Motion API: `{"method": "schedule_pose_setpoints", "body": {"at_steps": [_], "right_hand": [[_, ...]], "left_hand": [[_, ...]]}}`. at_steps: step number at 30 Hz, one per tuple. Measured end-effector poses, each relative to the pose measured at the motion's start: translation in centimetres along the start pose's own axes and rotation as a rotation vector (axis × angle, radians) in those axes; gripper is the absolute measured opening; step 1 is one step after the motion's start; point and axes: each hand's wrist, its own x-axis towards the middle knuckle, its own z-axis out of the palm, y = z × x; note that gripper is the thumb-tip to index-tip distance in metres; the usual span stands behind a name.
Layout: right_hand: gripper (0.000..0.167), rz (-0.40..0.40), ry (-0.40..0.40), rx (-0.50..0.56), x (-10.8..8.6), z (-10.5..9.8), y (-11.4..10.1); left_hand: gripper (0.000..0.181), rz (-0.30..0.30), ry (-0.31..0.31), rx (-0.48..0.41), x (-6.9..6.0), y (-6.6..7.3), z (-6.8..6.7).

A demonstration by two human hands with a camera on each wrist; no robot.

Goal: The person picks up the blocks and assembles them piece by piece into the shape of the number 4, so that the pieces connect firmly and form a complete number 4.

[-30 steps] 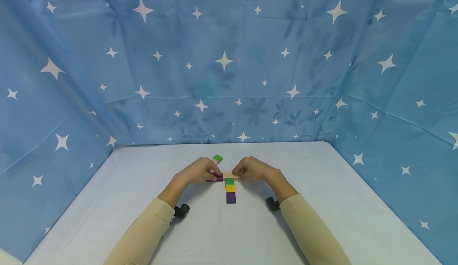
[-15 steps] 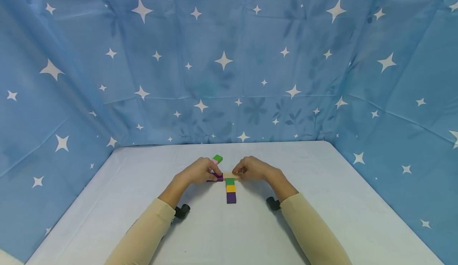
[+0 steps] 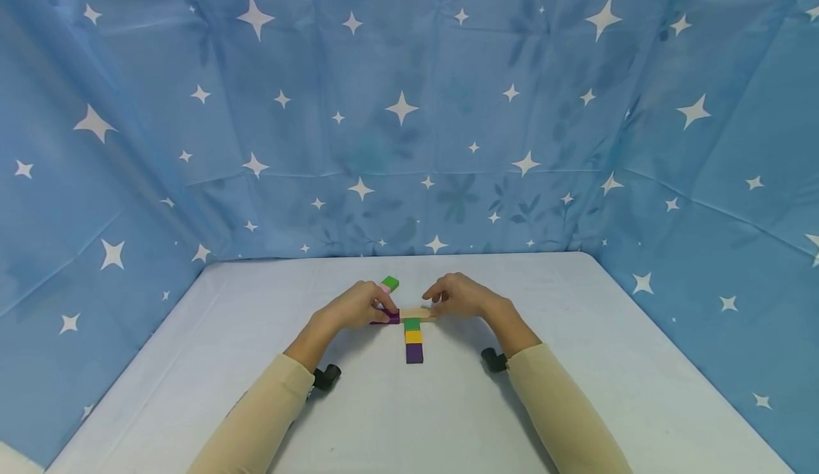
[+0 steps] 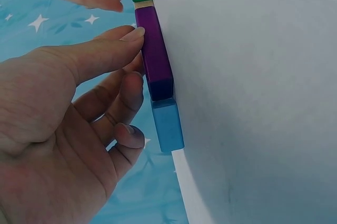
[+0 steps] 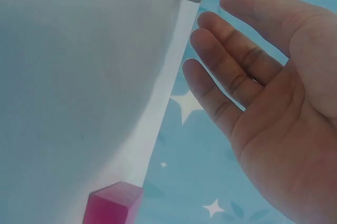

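Note:
My left hand point(image 3: 358, 305) pinches a purple block point(image 4: 156, 50), thumb on its near side and fingertips partly hidden behind it. A blue block point(image 4: 167, 126) lies end to end with the purple one in the left wrist view. To its right in the head view is a plain wooden block point(image 3: 416, 313). Below that runs a column of a green block point(image 3: 412, 324), a yellow block point(image 3: 413, 337) and a dark purple block point(image 3: 414, 353). My right hand point(image 3: 462, 296) is beside the wooden block's right end, fingers loosely extended and holding nothing in the right wrist view.
Behind my left hand lie a bright green block point(image 3: 390, 283) and a pale pink block point(image 3: 385, 288), partly covered. A magenta block point(image 5: 113, 205) appears low in the right wrist view. A starry blue curtain point(image 3: 397, 140) surrounds the white table point(image 3: 544, 289) at back and sides.
The right hand has let go of the wooden block and drawn slightly right and up, its fingers loosening; more of the block shows. The left hand stays on the purple block.

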Motion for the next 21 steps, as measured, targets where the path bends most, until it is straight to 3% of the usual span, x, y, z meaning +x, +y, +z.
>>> {"method": "schedule_pose_setpoints", "body": {"at_steps": [21], "right_hand": [[0.037,0.001,0.053,0.091,-1.4,-2.4,2.0]], "left_hand": [[0.017,0.002,-0.005,-0.032,-0.3,0.1,-0.2]]}}
